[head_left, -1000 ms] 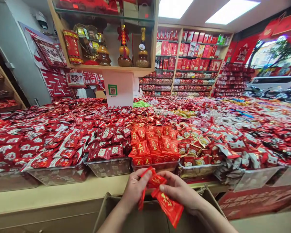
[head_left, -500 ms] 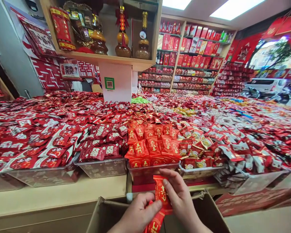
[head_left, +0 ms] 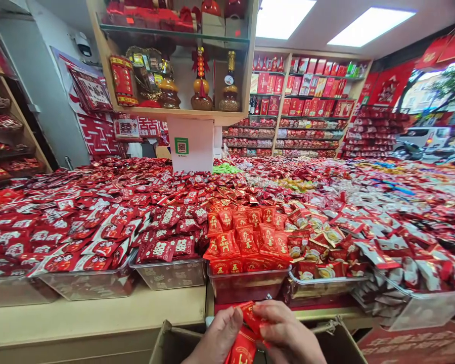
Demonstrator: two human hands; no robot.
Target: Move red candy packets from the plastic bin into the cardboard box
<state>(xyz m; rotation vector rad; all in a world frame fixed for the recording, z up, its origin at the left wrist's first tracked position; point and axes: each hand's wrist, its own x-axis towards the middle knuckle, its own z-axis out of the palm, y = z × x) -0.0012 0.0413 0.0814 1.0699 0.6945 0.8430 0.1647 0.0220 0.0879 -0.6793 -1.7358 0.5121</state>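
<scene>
My left hand (head_left: 217, 337) is closed on a red wrapped candy packet (head_left: 244, 348) with gold print, which hangs low between my hands. A second red packet (head_left: 249, 314) is pinched in the fingers of my right hand (head_left: 290, 331), its top end close to my left thumb. Both hands are over an open cardboard box (head_left: 166, 344), whose inside is mostly hidden by them. Just beyond them stands a clear plastic bin (head_left: 246, 287) heaped with matching red and gold packets (head_left: 246, 240).
A bin of dark red packets (head_left: 169, 275) stands to the left, and a bin of red and gold ones (head_left: 328, 285) to the right. A pale counter ledge (head_left: 98, 316) runs along the front left. Overhead hangs a wooden display shelf (head_left: 182, 114) with bottles.
The camera view has tilted up, so my hands and the bins appear lower. My right fingers have curled in around the upper packet, which is now more tilted and more covered.
</scene>
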